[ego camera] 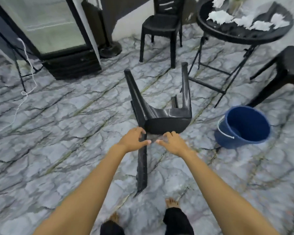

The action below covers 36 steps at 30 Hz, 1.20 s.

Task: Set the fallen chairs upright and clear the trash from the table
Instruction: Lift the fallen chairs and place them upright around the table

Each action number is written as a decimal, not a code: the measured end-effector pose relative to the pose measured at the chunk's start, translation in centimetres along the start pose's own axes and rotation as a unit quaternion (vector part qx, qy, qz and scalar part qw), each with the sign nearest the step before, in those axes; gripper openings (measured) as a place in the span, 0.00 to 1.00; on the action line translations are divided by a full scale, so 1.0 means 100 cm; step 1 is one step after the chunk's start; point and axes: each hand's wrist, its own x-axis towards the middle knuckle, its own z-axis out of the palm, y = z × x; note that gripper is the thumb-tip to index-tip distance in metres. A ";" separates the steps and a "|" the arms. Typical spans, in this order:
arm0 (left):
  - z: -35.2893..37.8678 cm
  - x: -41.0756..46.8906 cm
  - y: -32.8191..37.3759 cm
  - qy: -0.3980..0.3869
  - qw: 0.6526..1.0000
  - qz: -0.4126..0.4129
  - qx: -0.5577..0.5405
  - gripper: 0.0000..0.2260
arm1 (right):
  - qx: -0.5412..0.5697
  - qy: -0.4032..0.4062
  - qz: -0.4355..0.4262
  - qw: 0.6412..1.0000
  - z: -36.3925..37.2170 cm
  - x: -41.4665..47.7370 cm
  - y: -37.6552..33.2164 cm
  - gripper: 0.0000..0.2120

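Fallen black plastic chair (166,120), centre, unraised; white crumpled paper (221,16) on round black table (236,37), upper right. Left hand (131,139) and right hand (174,143) spread at the chair, gripping nothing.

Toppled black chair (166,123); apparently paper trash (221,16).

This looks like the seating corner of a small café or snack shop: a tall glass-door display fridge (54,31) stands at the upper left, and an upright plastic chair (161,26) at top centre and a fallen chair (161,116) mid-frame sit near a round folding worktop (236,35) at the upper right, on marble-patterned flooring (58,133).
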 end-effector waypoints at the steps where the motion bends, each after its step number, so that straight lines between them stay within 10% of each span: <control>1: 0.003 0.003 -0.006 -0.014 1.000 0.022 0.011 0.23 | 0.020 0.019 0.019 0.999 0.009 -0.007 0.000 0.29; 19: 0.157 0.041 -0.153 -0.228 0.901 0.257 0.265 0.24 | 0.379 0.165 0.216 0.885 0.332 -0.023 0.064 0.22; 32: 0.250 0.101 -0.238 -0.126 0.802 0.517 0.271 0.18 | 0.638 0.413 -0.059 0.647 0.534 0.085 0.072 0.24; 36: 0.253 0.098 -0.239 -0.132 0.790 0.535 0.270 0.18 | 0.621 0.438 -0.098 0.643 0.556 0.108 0.073 0.28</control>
